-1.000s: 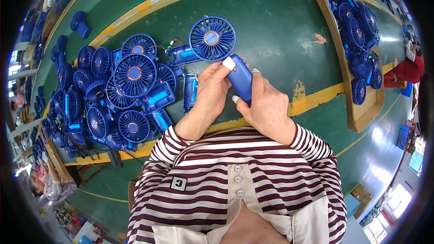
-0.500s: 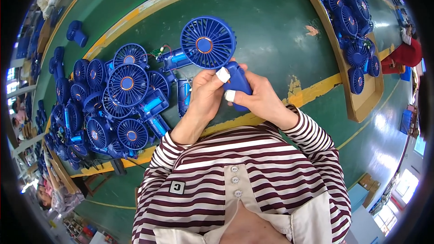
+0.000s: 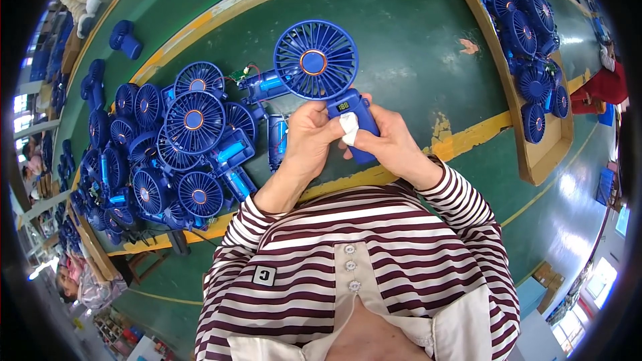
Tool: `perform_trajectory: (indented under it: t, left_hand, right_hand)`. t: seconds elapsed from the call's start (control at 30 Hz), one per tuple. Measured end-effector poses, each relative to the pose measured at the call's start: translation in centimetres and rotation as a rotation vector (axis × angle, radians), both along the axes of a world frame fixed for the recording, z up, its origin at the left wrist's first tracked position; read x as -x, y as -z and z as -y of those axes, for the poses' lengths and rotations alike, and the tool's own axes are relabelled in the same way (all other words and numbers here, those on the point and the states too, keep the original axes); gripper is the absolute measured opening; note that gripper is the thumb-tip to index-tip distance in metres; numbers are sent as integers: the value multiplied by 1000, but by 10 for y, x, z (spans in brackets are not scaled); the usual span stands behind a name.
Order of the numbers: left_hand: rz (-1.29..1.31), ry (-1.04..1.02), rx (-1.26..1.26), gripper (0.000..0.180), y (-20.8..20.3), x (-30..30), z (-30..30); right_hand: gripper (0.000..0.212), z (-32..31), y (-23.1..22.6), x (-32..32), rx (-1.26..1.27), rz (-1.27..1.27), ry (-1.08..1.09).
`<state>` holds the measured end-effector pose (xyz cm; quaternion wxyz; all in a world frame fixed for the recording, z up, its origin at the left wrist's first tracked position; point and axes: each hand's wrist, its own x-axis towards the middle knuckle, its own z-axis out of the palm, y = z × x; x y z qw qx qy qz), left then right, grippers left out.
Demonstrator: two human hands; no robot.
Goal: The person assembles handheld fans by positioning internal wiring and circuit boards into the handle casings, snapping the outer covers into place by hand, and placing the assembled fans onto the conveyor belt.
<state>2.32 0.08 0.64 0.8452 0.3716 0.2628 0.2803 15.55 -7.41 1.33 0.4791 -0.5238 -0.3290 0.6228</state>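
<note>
A blue handheld fan (image 3: pixel 315 61) is held upright between both hands, its round grille pointing away from me and a small lit display showing on the handle. My left hand (image 3: pixel 310 135) wraps the left side of the handle, its white-covered thumb lying across the front. From the right, my right hand (image 3: pixel 391 139) grips the same handle, its thumb meeting the left one; fingers behind the handle are mostly hidden. Close beside my left hand lies an opened fan handle (image 3: pixel 276 140) with a light-blue cell inside.
A heap of blue fans (image 3: pixel 192 120), some with open handles and exposed wires, covers the left of the green table (image 3: pixel 408 40). At the right stands a cardboard tray (image 3: pixel 535 170) holding more fans. One fan (image 3: pixel 125 39) lies apart at far left. Another person's red clothing (image 3: pixel 600 83) shows far right.
The fan's handle has turned so that its front with the lit display faces up. Both thumbs have come together on it, and the grille has shifted slightly right.
</note>
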Motion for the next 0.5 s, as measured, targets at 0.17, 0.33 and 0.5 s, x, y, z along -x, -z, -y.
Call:
perform_trajectory:
  t: [0.17, 0.33, 0.5]
  left_hand:
    - [-10, -4, 38, 45, 3, -1, 0]
    - [-12, -49, 13, 42, 6, -9, -4]
    - [-20, -170, 16, 35, 2, -19, -3]
  right_hand:
    - [23, 0, 2, 1, -19, 1, 35]
    - [22, -8, -3, -4, 65, 5, 40]
    - [23, -26, -14, -13, 41, 50, 39]
